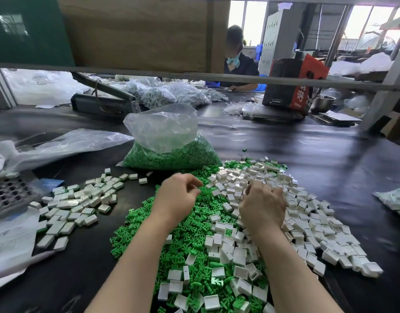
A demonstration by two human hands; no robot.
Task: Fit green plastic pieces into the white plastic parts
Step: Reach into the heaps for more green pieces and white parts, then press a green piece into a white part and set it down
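Hands over the heap: your left hand curls above the green pieces, grip unclear; your right hand digs, fingers buried, into jumbled white parts, no shared axis.

On the bench, a heap of clip pieces lies at the middle of the near edge, with a heap of open shells touching it on the right. The left hand hovers over the clip pieces; the right hand rests on the shells. Behind both heaps stands a bag of clip pieces. A separate pile of closed parts lies well apart toward the left edge, beside a tray. A box stands at the far right corner
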